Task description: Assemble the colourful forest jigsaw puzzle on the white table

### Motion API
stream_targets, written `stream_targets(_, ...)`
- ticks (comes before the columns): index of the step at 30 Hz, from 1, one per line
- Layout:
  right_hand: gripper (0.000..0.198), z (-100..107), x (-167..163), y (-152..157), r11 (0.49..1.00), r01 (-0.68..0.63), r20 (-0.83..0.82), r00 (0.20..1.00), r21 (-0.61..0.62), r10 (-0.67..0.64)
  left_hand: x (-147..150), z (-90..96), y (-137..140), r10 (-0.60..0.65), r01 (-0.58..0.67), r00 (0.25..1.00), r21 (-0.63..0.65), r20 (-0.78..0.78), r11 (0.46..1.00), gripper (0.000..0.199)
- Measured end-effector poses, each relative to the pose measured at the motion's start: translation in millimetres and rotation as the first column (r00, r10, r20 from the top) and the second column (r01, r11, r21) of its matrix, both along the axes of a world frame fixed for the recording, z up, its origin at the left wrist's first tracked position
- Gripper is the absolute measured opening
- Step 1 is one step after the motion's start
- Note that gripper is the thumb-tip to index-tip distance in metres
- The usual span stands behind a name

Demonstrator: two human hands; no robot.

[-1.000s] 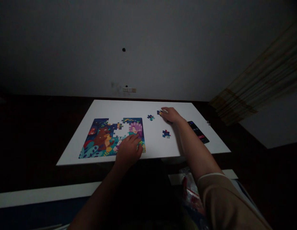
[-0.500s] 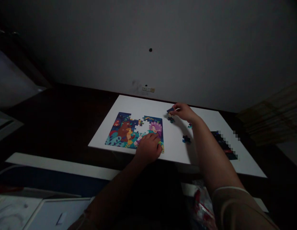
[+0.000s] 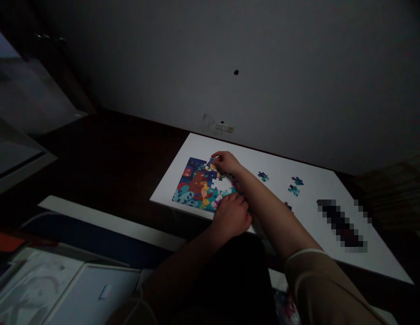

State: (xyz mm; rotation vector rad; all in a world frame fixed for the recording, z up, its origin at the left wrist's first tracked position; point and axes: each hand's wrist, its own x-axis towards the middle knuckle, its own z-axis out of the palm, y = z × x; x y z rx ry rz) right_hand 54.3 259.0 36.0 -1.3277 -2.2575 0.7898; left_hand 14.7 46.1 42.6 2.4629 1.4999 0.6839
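The jigsaw puzzle [image 3: 191, 194], a colourful picture with a brown bear and a white rabbit, lies partly assembled on the white table [image 3: 172, 178]. White gaps show near its middle and top edge. My right hand [image 3: 227, 162] pinches a dark blue puzzle piece [image 3: 210, 162] over the gap at the top edge; whether the piece touches the puzzle I cannot tell. My left hand [image 3: 232, 215] lies with its fingers laid flat over the lower right part of the puzzle. The right forearm and hand hide the puzzle's upper right part.
Several loose puzzle pieces [image 3: 263, 176] lie to the right on the table, one partly behind my forearm. Farther right is a dark, pixelated object [image 3: 343, 225]. A plain wall [image 3: 298, 90] with a socket strip [image 3: 225, 128] rises behind. Open white boxes [image 3: 95, 293] are at lower left.
My right hand has carried the piece leftward from the loose pieces to the puzzle's top edge. My left hand stays on the puzzle. The whole view has shifted and tilted.
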Motion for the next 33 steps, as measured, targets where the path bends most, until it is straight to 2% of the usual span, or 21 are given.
stream_targets(3, 0.028, 0, -2, 0, 1.000, -0.009, 0.010, 1.000, 0.017, 0.009, -1, -0.6, 0, -0.001, 0.001, 1.000, -0.009, -0.002, 1.000, 0.024)
stream_targets(9, 0.030, 3, -6, -1, 0.998, -0.055, -0.087, 0.995, -0.002, 0.055, -4, -1.9, 0, 0.001, -0.001, 1.000, -0.017, -0.010, 1.000, 0.025)
stream_targets(12, 0.030, 3, -9, -3, 0.997, -0.025, -0.153, 0.988, -0.075, 0.013, -5, -1.2, -1, 0.014, -0.015, 0.999, -0.015, -0.031, 1.000, 0.027)
stream_targets(15, 0.023, -3, -13, -5, 0.987, 0.047, -0.261, 0.962, -0.151, -0.086, -6, 0.0, 0, 0.018, -0.019, 0.999, -0.015, -0.039, 1.000, 0.028)
stream_targets(18, 0.017, -11, -14, -6, 0.973, 0.106, -0.288, 0.944, -0.205, -0.163, -6, 1.6, 0, 0.004, -0.006, 0.998, -0.040, -0.062, 0.999, 0.026)
stream_targets(23, 0.025, -10, -10, -9, 0.981, 0.106, -0.195, 0.971, -0.164, -0.138, -6, 4.3, -1, 0.014, -0.015, 1.000, -0.072, -0.010, 0.997, 0.022)
stream_targets(29, 0.026, 2, -8, -10, 0.999, 0.001, 0.021, 1.000, -0.041, -0.001, -5, 3.2, 0, -0.002, 0.005, 0.999, -0.081, 0.040, 0.997, 0.022)
stream_targets(33, 0.023, 10, -8, -11, 0.996, -0.087, 0.085, 0.993, 0.017, 0.085, -5, 1.4, 1, -0.008, 0.011, 0.999, -0.086, 0.036, 0.996, 0.023)
